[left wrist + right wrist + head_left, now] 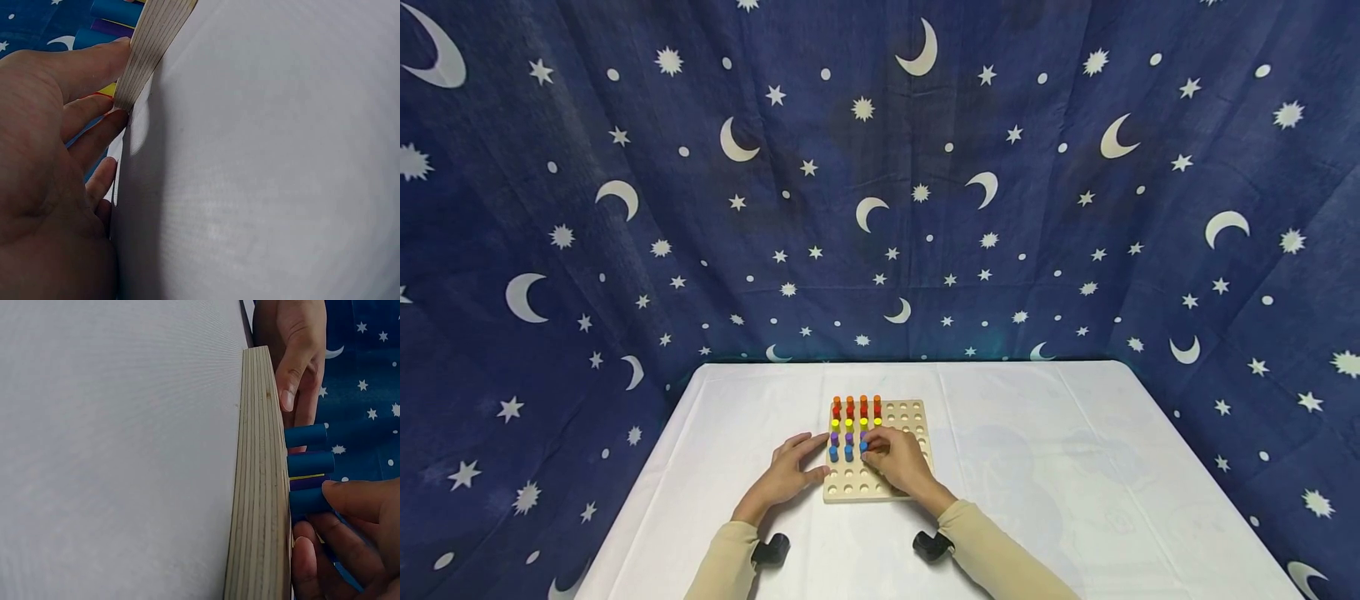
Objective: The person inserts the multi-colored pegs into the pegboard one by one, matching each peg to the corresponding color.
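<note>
A square wooden pegboard (854,497) lies on the table, its left side filled with rows of pegs: orange (863,399), red (850,412), yellow (849,424), purple (834,438) and blue. My right hand (901,462) pinches the third blue peg (309,501) of the nearest row, which stands upright in the board. Two other blue pegs (833,454) stand to its left. Along the board's left edge rests my left hand (784,475), its fingers extended and thumb near the front. The right hand hides part of the purple row and several holes.
Bare holes fill the board's right columns and front rows. A white cloth (1037,467) covers the table. A dark blue curtain (820,208) with moons and stars hangs behind and at both sides. Black wrist devices (772,550) sit under both forearms.
</note>
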### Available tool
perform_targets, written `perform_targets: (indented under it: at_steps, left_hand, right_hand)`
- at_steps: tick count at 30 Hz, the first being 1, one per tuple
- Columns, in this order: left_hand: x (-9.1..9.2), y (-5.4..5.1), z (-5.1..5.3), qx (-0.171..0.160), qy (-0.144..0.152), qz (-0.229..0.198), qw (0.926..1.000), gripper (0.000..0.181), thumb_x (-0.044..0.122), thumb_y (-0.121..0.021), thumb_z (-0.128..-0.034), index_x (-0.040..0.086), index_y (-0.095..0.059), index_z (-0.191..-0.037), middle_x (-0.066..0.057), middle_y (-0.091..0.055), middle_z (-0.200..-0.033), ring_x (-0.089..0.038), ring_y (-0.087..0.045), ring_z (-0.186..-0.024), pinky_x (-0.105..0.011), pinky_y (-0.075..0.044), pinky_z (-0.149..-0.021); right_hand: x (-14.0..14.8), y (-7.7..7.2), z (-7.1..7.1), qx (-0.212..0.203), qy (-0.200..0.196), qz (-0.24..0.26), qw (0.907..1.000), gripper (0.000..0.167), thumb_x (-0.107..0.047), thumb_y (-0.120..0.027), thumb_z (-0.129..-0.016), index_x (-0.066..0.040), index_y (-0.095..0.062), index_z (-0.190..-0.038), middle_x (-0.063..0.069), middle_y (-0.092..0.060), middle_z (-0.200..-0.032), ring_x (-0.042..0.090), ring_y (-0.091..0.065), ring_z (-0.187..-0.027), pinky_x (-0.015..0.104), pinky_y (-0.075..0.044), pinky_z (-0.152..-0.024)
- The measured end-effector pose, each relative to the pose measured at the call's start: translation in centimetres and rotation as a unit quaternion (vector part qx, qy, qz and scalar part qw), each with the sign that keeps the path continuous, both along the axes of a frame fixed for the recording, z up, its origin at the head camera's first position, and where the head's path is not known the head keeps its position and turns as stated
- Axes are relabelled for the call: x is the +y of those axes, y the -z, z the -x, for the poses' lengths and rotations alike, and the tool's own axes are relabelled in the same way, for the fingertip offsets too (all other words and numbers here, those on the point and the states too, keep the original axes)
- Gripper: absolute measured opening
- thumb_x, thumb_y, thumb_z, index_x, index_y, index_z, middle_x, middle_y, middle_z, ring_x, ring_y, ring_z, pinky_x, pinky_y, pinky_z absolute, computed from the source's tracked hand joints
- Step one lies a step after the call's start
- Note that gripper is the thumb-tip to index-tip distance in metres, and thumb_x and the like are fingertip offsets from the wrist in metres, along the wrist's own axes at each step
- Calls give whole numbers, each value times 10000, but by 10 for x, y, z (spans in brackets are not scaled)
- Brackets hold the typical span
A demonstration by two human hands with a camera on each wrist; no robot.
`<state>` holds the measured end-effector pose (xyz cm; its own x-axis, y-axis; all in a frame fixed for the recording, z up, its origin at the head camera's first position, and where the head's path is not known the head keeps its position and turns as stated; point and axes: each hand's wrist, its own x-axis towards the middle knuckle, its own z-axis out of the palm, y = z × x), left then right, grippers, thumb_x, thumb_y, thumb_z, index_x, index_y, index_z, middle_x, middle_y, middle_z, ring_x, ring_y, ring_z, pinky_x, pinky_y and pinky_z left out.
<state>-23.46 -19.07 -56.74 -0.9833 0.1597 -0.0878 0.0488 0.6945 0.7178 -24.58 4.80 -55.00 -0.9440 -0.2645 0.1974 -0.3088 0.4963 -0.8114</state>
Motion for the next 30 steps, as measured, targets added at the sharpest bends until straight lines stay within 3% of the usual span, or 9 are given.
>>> perform_targets:
  at_steps: [12, 24, 30]
  left_hand:
    - [2, 1, 2, -62, 24, -42, 10000, 623, 359, -761, -839, 266, -539, -1414, -171, -382, -1530, -439, -266, -1423, -707, -242, -1104]
    - [3, -3, 0, -184, 24, 8, 9998, 590, 349, -723, -870, 267, -528, -1422, -167, -362, -1546, -452, -253, -1431, -720, -229, -1106]
    - [1, -10, -1, 122, -263, -290, 9992, 469, 194, -612, -958, 103, -524, -1410, -178, -481, -1482, -423, -394, -1402, -607, -308, -1141]
  right_hand:
    - [3, 3, -1, 110, -9, -294, 9995, 195, -82, -781, -811, -91, -743, -1002, -14, -760, -861, 62, -687, -769, 213, -548, -725]
    - [32, -10, -9, 125, -184, 0, 9998, 145, -96, -694, -894, -61, -732, -1029, 31, -753, -975, 136, -705, -870, 230, -576, -775]
    - [57, -20, -6, 426, 132, -78, 9990, 146, -97, -697, -887, -88, -730, -1029, 11, -737, -989, 152, -685, -884, 208, -563, -712]
